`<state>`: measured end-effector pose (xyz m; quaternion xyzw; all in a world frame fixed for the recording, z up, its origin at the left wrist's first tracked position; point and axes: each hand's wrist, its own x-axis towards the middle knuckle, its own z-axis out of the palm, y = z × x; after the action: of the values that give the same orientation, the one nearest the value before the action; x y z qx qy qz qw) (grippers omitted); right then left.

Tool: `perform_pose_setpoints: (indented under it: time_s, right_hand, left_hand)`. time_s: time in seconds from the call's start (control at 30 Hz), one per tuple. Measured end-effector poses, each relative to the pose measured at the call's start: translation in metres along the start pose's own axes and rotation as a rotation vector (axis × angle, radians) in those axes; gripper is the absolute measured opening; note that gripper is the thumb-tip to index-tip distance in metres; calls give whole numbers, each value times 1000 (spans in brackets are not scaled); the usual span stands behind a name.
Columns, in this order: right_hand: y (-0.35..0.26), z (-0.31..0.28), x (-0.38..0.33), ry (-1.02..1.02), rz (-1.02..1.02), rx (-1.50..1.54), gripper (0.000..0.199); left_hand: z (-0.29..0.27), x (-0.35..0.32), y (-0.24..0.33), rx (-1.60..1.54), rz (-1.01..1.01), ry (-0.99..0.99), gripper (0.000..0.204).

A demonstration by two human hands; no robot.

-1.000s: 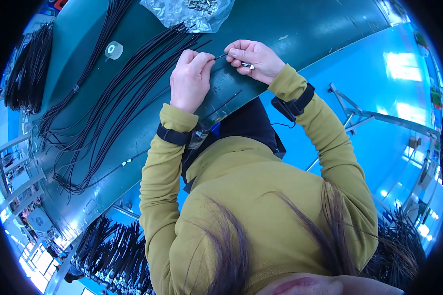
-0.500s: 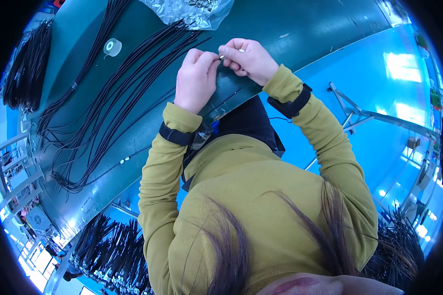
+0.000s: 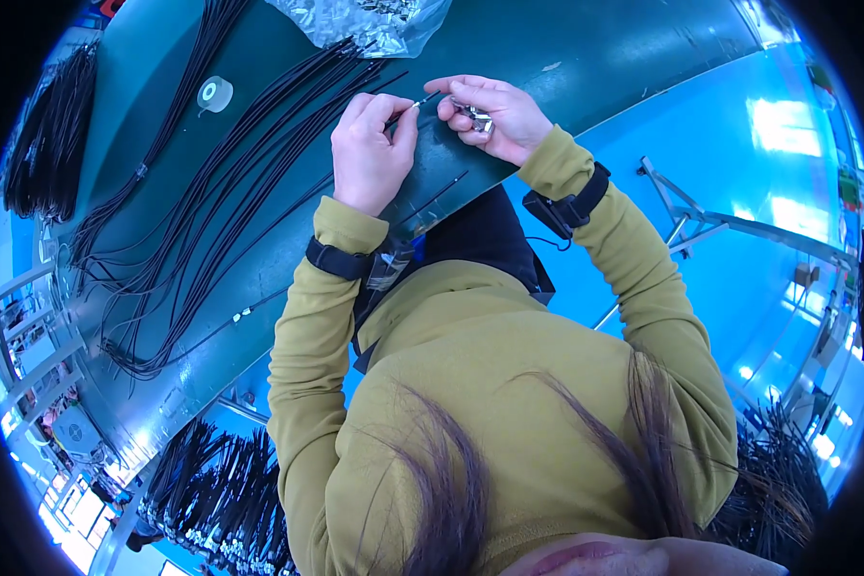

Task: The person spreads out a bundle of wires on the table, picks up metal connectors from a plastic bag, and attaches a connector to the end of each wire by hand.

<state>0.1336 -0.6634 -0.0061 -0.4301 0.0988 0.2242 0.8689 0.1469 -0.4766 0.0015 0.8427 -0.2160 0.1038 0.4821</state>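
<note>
Between the thumb and forefinger of my left hand (image 3: 370,154) is pinched the end of a thin black cable (image 3: 427,99), with a small pale piece at the fingertips. My right hand (image 3: 509,120) curls its lower fingers around several small shiny metal parts (image 3: 481,122). Its forefinger reaches out to the cable's tip; whether it touches is too small to tell. Left of my hands lies a fanned bundle of black cables (image 3: 230,182). One more cable end (image 3: 442,192) rests near the table edge, below my hands.
At the far side of the green table (image 3: 586,48) lies a clear plastic bag (image 3: 365,24) of small pale and metal parts. A tape roll (image 3: 215,93) stands among the cables. Another black cable bundle (image 3: 53,134) hangs at the far left, and more cables (image 3: 221,490) hang below the table.
My hands have drawn slightly apart, the left one moving a little left. My right hand has turned and its fingers have loosened, showing the metal parts in it.
</note>
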Motion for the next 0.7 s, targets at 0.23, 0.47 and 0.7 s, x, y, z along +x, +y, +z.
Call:
perform_pose_setpoints:
  time_s: [0.23,0.47,0.7]
  right_hand:
    - [1,-9,3,-132,21,19,32]
    - [2,-7,4,-45,35,-40,33]
    - [0,-10,2,-172,-3,-31,31]
  left_hand:
    - [-2,-3,0,28,40,-44,6]
    - [-1,-6,0,42,76,-48,6]
    - [-2,-6,0,67,77,-29,7]
